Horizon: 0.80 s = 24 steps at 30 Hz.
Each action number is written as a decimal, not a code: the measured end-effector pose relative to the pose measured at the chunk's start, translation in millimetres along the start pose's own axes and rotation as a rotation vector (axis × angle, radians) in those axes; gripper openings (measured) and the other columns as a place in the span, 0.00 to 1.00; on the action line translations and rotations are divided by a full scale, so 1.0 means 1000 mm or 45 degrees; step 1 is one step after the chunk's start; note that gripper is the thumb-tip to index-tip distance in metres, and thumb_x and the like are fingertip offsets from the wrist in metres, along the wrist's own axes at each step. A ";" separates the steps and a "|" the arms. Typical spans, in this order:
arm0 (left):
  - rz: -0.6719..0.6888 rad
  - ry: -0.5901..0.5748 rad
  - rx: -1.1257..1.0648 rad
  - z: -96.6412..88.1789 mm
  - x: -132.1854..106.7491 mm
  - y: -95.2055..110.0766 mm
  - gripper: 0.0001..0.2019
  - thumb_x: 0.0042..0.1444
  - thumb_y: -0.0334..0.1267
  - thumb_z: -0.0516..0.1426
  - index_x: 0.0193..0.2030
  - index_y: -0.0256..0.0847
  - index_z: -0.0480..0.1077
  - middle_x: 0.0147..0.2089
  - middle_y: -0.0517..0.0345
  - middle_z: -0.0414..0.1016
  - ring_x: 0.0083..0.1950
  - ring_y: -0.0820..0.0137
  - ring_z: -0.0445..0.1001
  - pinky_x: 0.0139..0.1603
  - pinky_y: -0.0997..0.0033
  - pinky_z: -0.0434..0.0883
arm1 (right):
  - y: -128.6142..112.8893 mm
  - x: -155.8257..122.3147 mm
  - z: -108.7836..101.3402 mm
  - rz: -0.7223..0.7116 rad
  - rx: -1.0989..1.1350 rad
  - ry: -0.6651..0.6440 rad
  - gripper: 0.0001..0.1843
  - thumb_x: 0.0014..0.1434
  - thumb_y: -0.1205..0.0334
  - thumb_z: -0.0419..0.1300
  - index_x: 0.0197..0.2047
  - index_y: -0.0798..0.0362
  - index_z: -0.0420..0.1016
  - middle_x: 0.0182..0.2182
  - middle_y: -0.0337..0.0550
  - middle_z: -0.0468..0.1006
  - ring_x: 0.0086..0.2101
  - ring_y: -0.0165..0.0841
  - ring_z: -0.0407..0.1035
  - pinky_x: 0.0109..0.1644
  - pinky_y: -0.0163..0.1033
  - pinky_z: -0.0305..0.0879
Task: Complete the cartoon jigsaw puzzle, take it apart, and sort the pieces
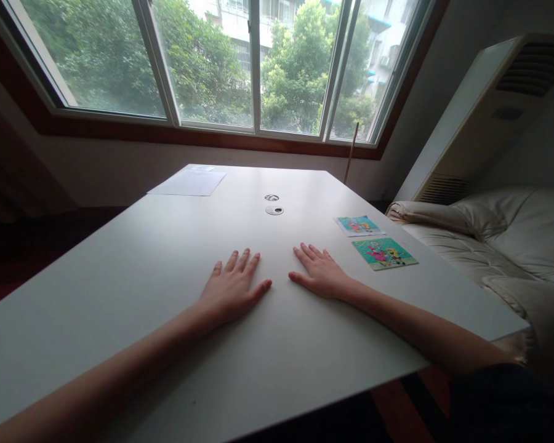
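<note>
My left hand [233, 288] lies flat, palm down, on the white table [133, 271], fingers stretched out and holding nothing. My right hand [321, 272] rests the same way a little to its right, fingers spread and empty. Just right of my right hand lies a green cartoon picture card [384, 253]. A second, smaller cartoon card [359, 225] on a white backing sits just beyond it. Neither hand touches a card.
Two small round objects [274, 205] sit at the table's middle, a white sheet [188, 182] at the far left. A thin stick [351, 152] leans by the window. A cream cushion [503, 227] and a tall white unit [484, 117] stand at the right.
</note>
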<state>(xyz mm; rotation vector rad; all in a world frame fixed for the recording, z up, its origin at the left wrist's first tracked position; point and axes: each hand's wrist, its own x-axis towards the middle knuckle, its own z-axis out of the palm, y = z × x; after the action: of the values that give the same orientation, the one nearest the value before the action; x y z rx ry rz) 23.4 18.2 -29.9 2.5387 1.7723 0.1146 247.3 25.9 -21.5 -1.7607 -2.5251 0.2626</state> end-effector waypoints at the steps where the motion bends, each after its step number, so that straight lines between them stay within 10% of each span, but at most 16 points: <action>1: -0.001 0.002 0.001 0.000 0.000 0.000 0.37 0.52 0.63 0.34 0.64 0.43 0.42 0.66 0.52 0.39 0.65 0.55 0.37 0.58 0.47 0.44 | 0.000 0.000 0.000 -0.002 0.001 -0.002 0.42 0.53 0.34 0.33 0.63 0.52 0.38 0.62 0.47 0.38 0.60 0.41 0.34 0.59 0.51 0.33; 24: 0.001 0.011 -0.016 0.001 0.000 -0.001 0.37 0.52 0.63 0.34 0.64 0.43 0.42 0.66 0.51 0.39 0.65 0.55 0.37 0.58 0.47 0.43 | 0.000 0.000 0.000 -0.006 0.002 0.007 0.43 0.53 0.34 0.34 0.63 0.52 0.39 0.62 0.47 0.39 0.60 0.41 0.34 0.60 0.51 0.33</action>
<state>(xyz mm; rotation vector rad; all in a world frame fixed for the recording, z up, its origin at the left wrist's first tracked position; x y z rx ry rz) 22.1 18.4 -31.3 2.5341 1.7681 0.1367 247.4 26.0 -21.3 -1.7520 -2.5248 0.2589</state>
